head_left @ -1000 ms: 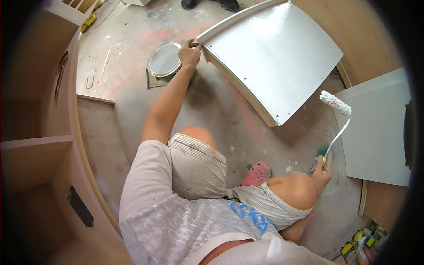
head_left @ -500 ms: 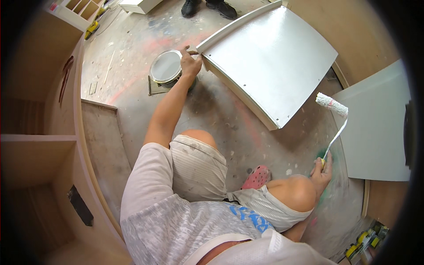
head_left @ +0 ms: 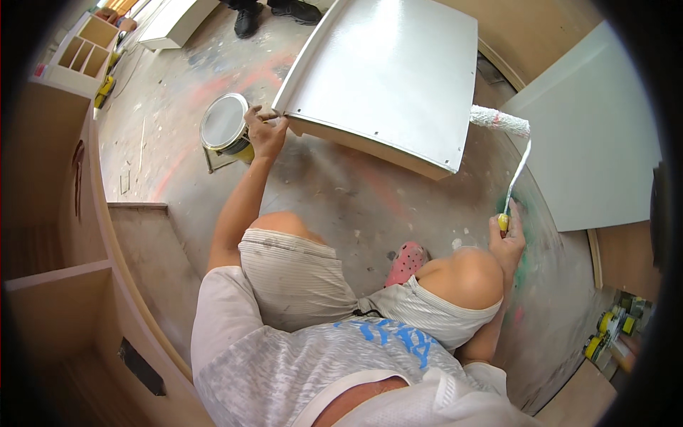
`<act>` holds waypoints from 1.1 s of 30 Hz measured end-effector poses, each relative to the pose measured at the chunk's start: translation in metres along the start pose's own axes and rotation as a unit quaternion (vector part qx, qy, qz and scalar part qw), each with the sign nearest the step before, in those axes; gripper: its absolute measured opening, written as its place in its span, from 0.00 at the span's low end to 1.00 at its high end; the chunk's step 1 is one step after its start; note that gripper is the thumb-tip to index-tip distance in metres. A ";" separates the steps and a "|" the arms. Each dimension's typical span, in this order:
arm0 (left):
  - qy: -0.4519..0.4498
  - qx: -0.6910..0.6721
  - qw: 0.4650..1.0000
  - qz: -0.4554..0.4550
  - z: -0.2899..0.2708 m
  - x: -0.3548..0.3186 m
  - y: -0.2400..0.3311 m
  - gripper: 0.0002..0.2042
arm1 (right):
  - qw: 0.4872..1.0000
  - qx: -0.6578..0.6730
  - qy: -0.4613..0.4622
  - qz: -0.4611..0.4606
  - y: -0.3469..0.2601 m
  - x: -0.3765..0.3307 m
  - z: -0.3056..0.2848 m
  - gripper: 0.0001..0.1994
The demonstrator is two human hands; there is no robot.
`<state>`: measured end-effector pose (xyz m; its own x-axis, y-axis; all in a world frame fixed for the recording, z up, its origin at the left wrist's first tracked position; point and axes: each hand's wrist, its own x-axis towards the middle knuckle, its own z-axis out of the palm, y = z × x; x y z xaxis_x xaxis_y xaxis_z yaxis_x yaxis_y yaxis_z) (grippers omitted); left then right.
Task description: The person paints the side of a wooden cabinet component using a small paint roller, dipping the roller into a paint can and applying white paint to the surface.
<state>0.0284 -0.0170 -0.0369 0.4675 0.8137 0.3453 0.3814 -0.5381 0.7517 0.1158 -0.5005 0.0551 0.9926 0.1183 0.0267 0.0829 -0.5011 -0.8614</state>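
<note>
A paint-stained floor (head_left: 334, 203) gives open room between the person's knees (head_left: 469, 277) and the white-topped panel (head_left: 384, 67). The right hand (head_left: 507, 242) has its fingers closed round the handle of the paint roller (head_left: 500, 121); its nap sits at the panel's right edge, contact unclear, with a pale board (head_left: 590, 135) crowding that side. The panel's top looks fully coated; its near side remains bare wood. The left hand (head_left: 267, 135), fingers partly bent, touches the left corner; whether it grips, I cannot tell. The paint can (head_left: 224, 124) stands just beside it.
</note>
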 end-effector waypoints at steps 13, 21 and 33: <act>-0.098 -0.082 0.992 -0.009 -0.007 -0.068 0.035 0.30 | 0.986 0.064 -0.131 0.078 -0.017 0.009 -0.021 0.25; -0.231 -0.117 0.965 -0.050 -0.015 -0.091 0.050 0.35 | 0.993 0.071 -0.095 -0.026 -0.022 0.019 -0.010 0.25; -0.401 -0.218 0.889 -0.026 -0.039 -0.088 0.057 0.38 | 0.959 -0.185 -0.159 -0.145 -0.125 0.057 0.040 0.23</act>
<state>-0.0222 -0.1108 -0.0027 0.9435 0.3224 -0.0767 0.1552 -0.2253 0.9619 0.1585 -0.3964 0.1439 0.8506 0.5249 0.0300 0.4352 -0.6710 -0.6002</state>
